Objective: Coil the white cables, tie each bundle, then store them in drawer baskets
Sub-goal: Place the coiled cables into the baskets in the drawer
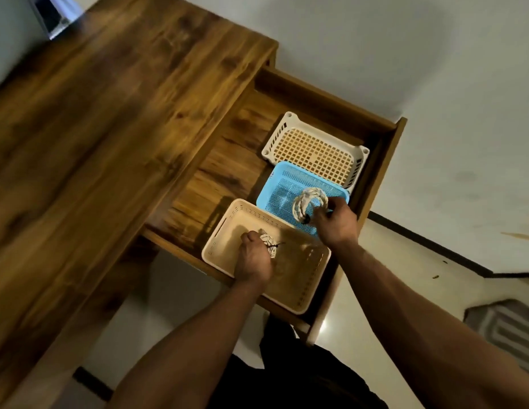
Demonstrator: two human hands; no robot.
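The left hand (pixel 253 259) reaches down into the beige basket (pixel 315 278), its fingers (pixel 248 237) curled tight round a small coil (pixel 269 243) with a dark tie. The right hand (pixel 335 224) hangs over the blue basket (pixel 275 184), fingers (pixel 321 213) pinching the edge of a big coil (pixel 308 202), an open ring. A white basket (pixel 275 136) lies behind, all in the desk (pixel 109 113) drawer (pixel 222 160).

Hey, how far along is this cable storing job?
Coiling and tying look done: both coils carry dark ties. In hand: the left hand grips the smaller coil in the beige basket; the right hand holds the larger coil over the blue basket. Left: releasing them.
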